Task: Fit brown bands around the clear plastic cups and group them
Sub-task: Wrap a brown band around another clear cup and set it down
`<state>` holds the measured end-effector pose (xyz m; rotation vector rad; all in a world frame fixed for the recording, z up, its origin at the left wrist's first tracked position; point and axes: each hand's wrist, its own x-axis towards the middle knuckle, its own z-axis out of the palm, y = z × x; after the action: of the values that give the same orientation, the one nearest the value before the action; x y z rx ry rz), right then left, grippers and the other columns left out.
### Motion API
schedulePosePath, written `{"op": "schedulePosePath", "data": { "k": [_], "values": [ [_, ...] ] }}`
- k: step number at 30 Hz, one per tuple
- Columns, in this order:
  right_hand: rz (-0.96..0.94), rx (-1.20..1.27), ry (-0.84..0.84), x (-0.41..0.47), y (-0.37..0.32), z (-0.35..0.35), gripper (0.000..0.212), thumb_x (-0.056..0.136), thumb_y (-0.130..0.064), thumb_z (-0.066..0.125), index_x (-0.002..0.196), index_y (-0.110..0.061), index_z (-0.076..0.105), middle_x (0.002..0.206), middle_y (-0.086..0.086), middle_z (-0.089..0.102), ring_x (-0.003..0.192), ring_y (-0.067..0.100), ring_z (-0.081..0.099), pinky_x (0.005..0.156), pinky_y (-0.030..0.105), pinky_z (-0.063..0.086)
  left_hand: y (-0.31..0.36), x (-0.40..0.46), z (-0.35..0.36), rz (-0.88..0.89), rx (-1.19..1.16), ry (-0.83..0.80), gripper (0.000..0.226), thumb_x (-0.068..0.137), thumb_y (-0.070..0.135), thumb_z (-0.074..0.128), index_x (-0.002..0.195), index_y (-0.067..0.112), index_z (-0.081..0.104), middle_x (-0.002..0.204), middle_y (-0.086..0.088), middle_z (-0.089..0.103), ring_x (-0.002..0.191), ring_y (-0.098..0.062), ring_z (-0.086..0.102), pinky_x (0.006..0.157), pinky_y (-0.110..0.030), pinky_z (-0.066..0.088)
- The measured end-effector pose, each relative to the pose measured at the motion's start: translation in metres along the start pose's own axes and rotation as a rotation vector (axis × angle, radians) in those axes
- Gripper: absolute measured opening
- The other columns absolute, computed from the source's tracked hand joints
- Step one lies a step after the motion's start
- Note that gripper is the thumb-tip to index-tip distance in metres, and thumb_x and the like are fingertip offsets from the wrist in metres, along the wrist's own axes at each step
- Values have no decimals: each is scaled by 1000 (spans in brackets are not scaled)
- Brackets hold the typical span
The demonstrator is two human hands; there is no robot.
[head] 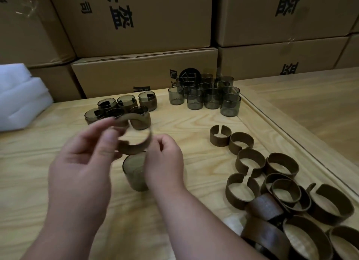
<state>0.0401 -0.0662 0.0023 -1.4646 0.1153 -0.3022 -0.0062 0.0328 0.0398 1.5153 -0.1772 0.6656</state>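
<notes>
Left hand [81, 162] pinches an open brown band [134, 135] just above a bare smoky cup [136, 172] steadied by the right hand [165, 162]. Banded cups [120, 110] grouped behind; loose bands [272, 191] piled right.

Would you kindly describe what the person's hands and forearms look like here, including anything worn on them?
Both forearms are bare, with no sleeves in view. The left hand and right hand show no gloves, rings, watch or bracelets. The fingertips are motion-blurred, so nail detail cannot be told.

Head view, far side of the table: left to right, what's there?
White foam sheets → group of banded cups → cluster of bare clear cups. Stacked cardboard boxes run behind all of them.
</notes>
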Motion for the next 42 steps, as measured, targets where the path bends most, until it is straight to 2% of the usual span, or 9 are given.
{"op": "schedulePosePath", "data": {
  "k": [4,7,9,14,19,26,35,39,42],
  "values": [
    [-4,-90,-139,-1,7,0,17,75,-36,49,85,-36,63,89,-13,64,76,8,59,68,27,48,-38,-1,-19,-316,-253,308,12,99,39,64,103,30,72,110,1,77,85,-8,73,69,-19,58],
    [-22,-205,-196,-3,9,2,19,74,-35,49,88,-37,62,100,-20,61,89,-7,57,75,16,45,-53,7,-27,-395,-341,333,7,101,28,61,107,29,66,103,7,77,86,-10,72,68,-20,57],
    [-34,-257,-219,-1,10,2,25,77,-36,49,98,-39,62,106,-24,59,96,-10,55,79,13,45,-56,13,-25,-393,-325,292,12,99,27,64,110,29,66,105,8,78,94,-12,72,76,-25,54],
    [-147,-353,-224,-3,12,5,46,85,-47,54,130,-48,49,120,-27,51,116,-1,52,102,33,50,-61,13,-16,-335,-196,229,25,89,21,72,113,28,68,110,7,78,104,-10,72,84,-31,56],
    [-414,-381,40,-6,10,3,20,85,-47,55,103,-37,58,93,-20,50,90,7,51,80,33,51,-61,12,-12,-264,-169,248,24,94,10,70,110,27,67,102,17,78,96,2,72,83,-18,57],
    [-365,-418,-11,-5,11,3,9,83,-29,54,82,-30,63,87,-18,59,90,7,54,78,25,45,-62,12,-12,-257,-176,295,20,96,13,69,108,28,67,108,14,78,103,-5,72,75,-17,57],
    [-279,-406,-101,-5,13,4,22,86,-35,61,106,-44,58,113,-28,51,111,5,52,92,33,52,-58,10,-9,-214,-158,246,21,95,6,69,104,26,69,106,12,78,82,1,74,63,-14,55],
    [-260,-394,-44,-1,16,2,29,94,-33,67,113,-48,51,111,-27,51,106,1,52,87,25,48,-56,9,-8,-161,-131,203,22,96,3,66,107,21,66,90,26,76,83,8,72,63,-11,54],
    [-269,-368,-29,-1,14,1,40,91,-45,67,125,-53,49,115,-31,50,110,-2,51,81,18,46,-56,8,-8,-161,-137,178,27,95,-1,67,106,23,68,94,20,78,93,1,74,68,-12,54]
  ]
}}
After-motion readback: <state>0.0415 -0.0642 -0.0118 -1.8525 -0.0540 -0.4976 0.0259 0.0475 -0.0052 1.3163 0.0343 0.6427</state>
